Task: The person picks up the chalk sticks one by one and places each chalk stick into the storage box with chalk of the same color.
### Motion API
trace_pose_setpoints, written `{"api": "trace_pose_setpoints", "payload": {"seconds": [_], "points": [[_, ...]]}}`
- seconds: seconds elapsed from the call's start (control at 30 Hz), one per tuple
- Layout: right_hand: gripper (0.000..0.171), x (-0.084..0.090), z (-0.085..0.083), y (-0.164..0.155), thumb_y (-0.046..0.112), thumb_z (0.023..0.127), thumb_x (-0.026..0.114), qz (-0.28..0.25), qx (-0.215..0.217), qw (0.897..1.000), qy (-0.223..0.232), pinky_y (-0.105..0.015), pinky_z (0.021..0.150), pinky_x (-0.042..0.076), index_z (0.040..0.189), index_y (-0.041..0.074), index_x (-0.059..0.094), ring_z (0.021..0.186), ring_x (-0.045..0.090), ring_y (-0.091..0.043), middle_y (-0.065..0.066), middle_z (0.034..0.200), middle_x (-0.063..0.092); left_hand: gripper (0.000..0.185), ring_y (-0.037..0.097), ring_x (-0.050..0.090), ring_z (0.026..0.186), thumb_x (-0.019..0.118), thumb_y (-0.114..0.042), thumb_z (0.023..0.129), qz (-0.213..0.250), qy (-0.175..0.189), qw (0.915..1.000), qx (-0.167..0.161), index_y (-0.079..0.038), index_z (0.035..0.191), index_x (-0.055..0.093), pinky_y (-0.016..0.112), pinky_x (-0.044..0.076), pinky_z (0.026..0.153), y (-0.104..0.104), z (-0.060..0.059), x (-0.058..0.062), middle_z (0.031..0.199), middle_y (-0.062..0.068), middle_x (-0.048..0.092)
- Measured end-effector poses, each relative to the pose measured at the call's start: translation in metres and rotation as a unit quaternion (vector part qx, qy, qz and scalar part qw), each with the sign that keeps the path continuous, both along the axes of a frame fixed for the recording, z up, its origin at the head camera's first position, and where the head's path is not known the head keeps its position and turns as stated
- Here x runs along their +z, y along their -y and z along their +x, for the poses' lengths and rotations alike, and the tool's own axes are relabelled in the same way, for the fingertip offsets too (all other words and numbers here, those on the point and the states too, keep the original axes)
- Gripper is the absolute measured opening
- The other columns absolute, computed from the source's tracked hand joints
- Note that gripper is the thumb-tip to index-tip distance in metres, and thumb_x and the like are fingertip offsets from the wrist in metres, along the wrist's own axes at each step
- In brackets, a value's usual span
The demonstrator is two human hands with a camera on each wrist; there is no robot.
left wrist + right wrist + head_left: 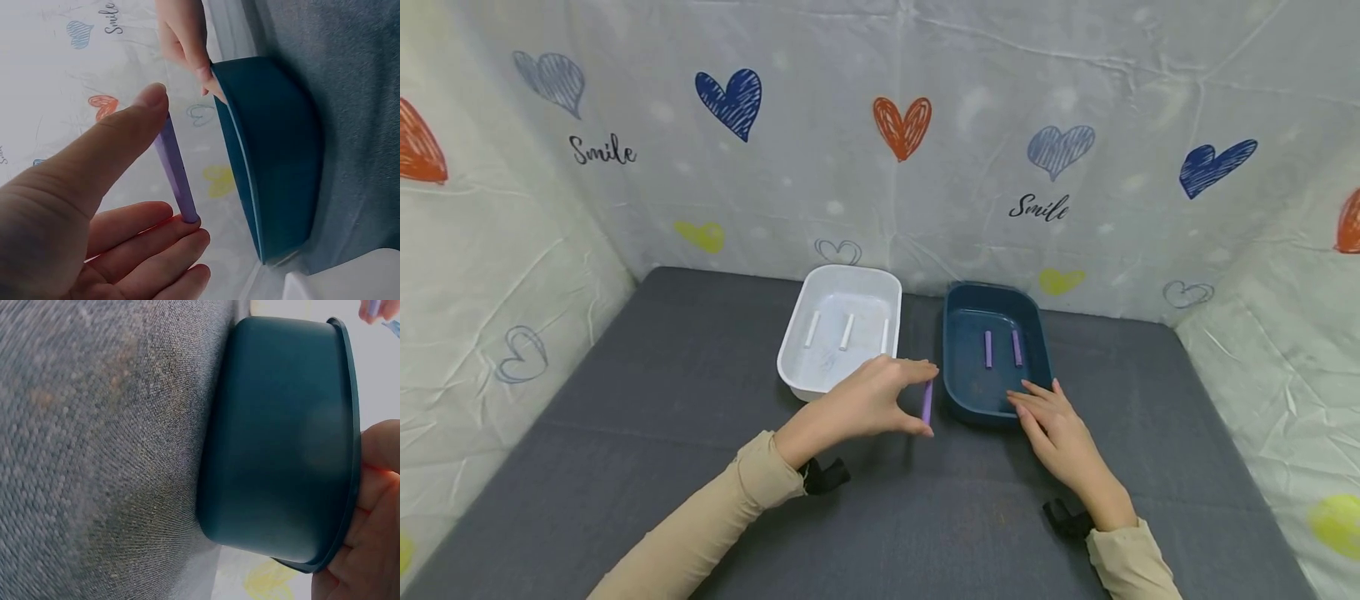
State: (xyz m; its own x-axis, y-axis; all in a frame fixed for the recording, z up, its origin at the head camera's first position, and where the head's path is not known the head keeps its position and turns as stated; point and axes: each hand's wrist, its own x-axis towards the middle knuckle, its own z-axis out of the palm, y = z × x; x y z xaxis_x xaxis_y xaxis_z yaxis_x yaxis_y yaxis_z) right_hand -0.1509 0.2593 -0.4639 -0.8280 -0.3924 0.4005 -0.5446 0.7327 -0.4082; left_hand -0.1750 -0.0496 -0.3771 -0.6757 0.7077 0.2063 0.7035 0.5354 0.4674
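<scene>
My left hand (868,404) pinches a purple stick (927,403) end to end between thumb and fingers, just left of the dark blue tray (958,392). The left wrist view shows the purple stick (176,169) held beside the blue tray's wall (275,150). My right hand (1052,421) rests with straight fingers on the blue tray's near rim; in the right wrist view its fingers (369,506) touch the rim of the blue tray (275,437). Two purple sticks (1002,347) lie inside the blue tray. The white tray (797,371) to the left holds three white sticks (847,331).
Both trays stand on a grey cloth-covered table (662,392). A white backdrop printed with hearts (902,125) walls off the back and both sides. Bare grey cloth lies left of the white tray and in front of my hands.
</scene>
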Motion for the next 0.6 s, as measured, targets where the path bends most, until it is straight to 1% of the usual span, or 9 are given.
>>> {"api": "trace_pose_setpoints", "payload": {"seconds": [0.13, 0.37, 0.6], "points": [[0.028, 0.001, 0.0, -0.001, 0.009, 0.102, 0.053, 0.001, 0.0, 1.0, 0.002, -0.057, 0.12, 0.013, 0.122, -0.003, 0.069, 0.13, 0.05, -0.038, -0.017, 0.126, 0.066, 0.073, 0.026, 0.059, 0.123, 0.089, -0.031, 0.074, -0.01, 0.006, 0.9999, -0.003, 0.004, 0.131, 0.062, 0.038, 0.049, 0.101, -0.007, -0.005, 0.007, 0.133, 0.016, 0.062], [0.028, 0.001, 0.0, -0.001, 0.009, 0.102, 0.053, -0.001, -0.004, 1.0, 0.003, -0.057, 0.12, 0.013, 0.122, -0.003, 0.069, 0.13, 0.05, -0.037, -0.017, 0.125, 0.066, 0.072, 0.025, 0.061, 0.121, 0.089, -0.032, 0.074, -0.018, 0.002, 0.9998, -0.007, 0.004, 0.13, 0.063, 0.036, 0.05, 0.1, -0.019, -0.018, 0.016, 0.131, 0.015, 0.063], [0.028, 0.001, 0.0, -0.001, 0.01, 0.102, 0.054, 0.003, -0.01, 1.0, 0.004, -0.064, 0.116, 0.017, 0.121, -0.002, 0.07, 0.13, 0.051, -0.036, -0.016, 0.125, 0.067, 0.071, 0.024, 0.065, 0.114, 0.09, -0.033, 0.073, -0.022, -0.01, 0.9997, -0.007, 0.003, 0.129, 0.064, 0.034, 0.054, 0.095, -0.03, -0.029, 0.022, 0.127, 0.014, 0.066]]}}
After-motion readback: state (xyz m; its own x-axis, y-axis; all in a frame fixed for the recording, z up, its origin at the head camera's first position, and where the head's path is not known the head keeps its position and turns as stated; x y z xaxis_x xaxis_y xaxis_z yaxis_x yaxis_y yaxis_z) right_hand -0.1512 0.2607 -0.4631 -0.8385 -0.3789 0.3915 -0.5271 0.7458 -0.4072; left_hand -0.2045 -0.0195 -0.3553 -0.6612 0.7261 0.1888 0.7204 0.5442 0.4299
